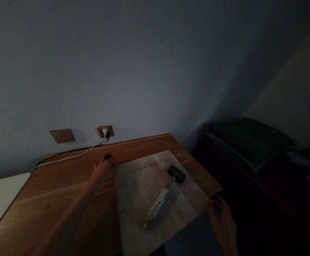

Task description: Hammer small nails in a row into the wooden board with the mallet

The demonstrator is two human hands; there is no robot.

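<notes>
A pale, flat board (pixel 141 188) lies on the wooden table, with a row of small, light specks along its far edge. Resting slantwise on it is a hammer (pixel 158 204) with a dark head and a worn, light handle. My left hand (pixel 105 169) is at the board's far left corner, its fingers curled by a small dark round thing (pixel 108 156); dim light hides what they grip. At the right, my right hand (pixel 222 222) closes on the board's near right corner, thumb on top and the other fingers partly hidden in shadow.
The wooden table (pixel 50 199) meets the wall behind. A white cable (pixel 75 155) runs to a wall socket (pixel 105 131), beside a blank wall plate (pixel 63 136). A white surface (pixel 3 195) stands at left. Dark green folded cloth or cushion (pixel 250 142) lies at right.
</notes>
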